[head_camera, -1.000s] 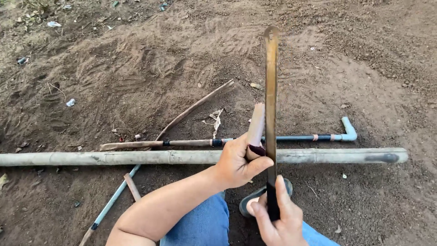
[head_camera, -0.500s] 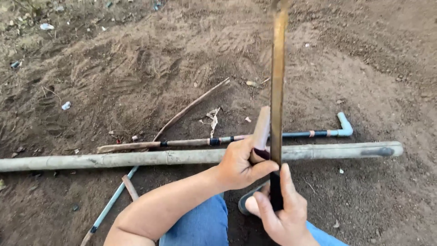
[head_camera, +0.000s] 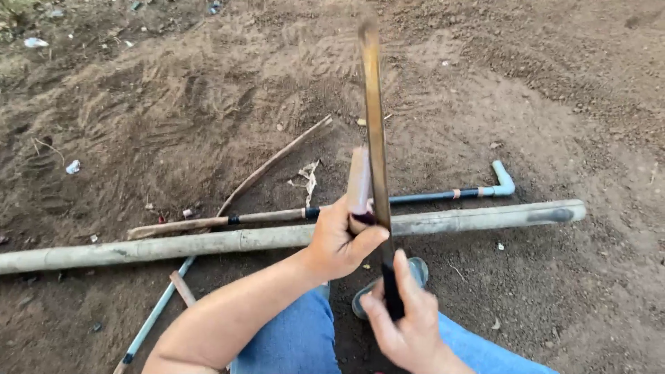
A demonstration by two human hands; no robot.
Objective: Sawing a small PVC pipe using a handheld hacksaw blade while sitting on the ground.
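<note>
Left hand (head_camera: 339, 239) grips short wood piece (head_camera: 358, 181) upright; right hand (head_camera: 409, 325) grips long blade (head_camera: 374, 131) beside it. Piece uncut, whole.

No packages, labels, signs or screens, only bare dirt ground with scattered debris.

Long bamboo pole (head_camera: 208, 242) lies across bare dirt. Just beyond it: thin blue pipe with elbow fitting (head_camera: 478, 190). Brown stick (head_camera: 273, 163) angles away behind. White scrap (head_camera: 73, 167) well beyond pole's left part.
</note>
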